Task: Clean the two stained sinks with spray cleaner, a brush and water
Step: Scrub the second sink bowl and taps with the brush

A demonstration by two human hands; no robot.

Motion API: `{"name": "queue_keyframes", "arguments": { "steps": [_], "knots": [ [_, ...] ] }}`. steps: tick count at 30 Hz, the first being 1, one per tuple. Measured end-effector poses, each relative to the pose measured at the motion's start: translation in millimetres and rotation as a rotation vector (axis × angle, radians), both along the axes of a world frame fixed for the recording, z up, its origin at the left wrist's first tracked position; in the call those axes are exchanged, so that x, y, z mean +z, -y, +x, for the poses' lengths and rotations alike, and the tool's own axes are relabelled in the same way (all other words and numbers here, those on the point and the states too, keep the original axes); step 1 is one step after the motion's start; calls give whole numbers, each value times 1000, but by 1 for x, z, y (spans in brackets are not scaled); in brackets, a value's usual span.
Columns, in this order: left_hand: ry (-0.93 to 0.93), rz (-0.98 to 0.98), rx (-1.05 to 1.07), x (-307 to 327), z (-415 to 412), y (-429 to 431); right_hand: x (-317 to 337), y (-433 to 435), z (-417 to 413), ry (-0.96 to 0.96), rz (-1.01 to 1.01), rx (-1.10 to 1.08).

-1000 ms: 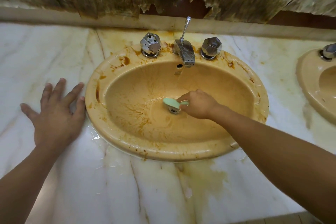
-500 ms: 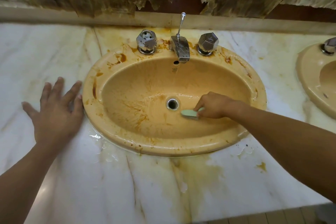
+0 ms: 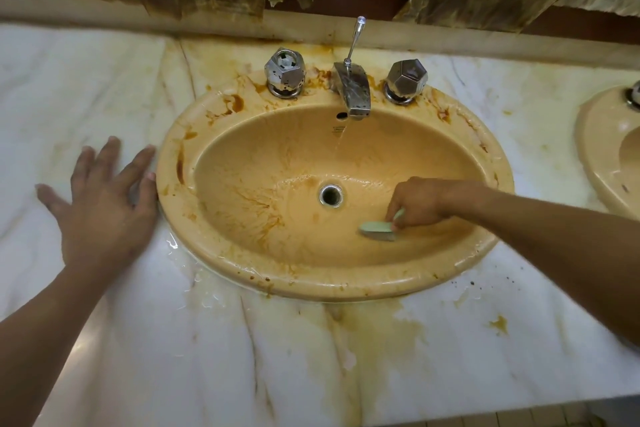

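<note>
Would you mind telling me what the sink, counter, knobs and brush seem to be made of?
Sink: probably glazed ceramic, peach and glossy; the wet rim shows sharp highlights.
Counter: looks like polished marble, white with grey and tan veins, though it could be imitation.
Knobs: chromed metal, by their mirror-bright facets, spotted brown.
Brush: likely plastic, with a smooth pale-green back.

Left hand (image 3: 104, 208) flat, splayed; right hand (image 3: 420, 203) tightly curled.
</note>
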State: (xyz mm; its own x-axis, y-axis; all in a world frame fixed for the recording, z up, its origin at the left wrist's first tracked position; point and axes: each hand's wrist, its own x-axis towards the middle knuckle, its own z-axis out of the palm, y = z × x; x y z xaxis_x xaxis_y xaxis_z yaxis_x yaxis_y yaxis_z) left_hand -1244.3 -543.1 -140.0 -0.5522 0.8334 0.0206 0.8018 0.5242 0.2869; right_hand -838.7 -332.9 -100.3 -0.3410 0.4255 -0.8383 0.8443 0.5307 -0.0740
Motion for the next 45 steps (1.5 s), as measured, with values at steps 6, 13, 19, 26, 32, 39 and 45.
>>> {"name": "queue_keyframes", "arguments": {
  "steps": [6, 13, 19, 26, 32, 39, 45],
  "knots": [
    [2, -14, -5, -1, -3, 0, -13, 44, -53, -239, -165, -64],
    [26, 5, 10, 0, 0, -1, -14, -14, -8, -9, 336, -12],
    [28, 5, 3, 0, -1, -1, -16, 30, -18, -204, -31, -53],
    [10, -40, -19, 3, -2, -1, 53, 23, 1, -174, -327, -238],
    [11, -67, -28, 7, 0, 0, 50, 58, -41, -305, -318, -299],
    [138, -56, -22, 25, -5, -7, 66, 26, 12, 4, 0, -55],
    [334, 223, 84, 72, 61, -18, 51, 75, 10, -600, 133, -636]
  ]
}}
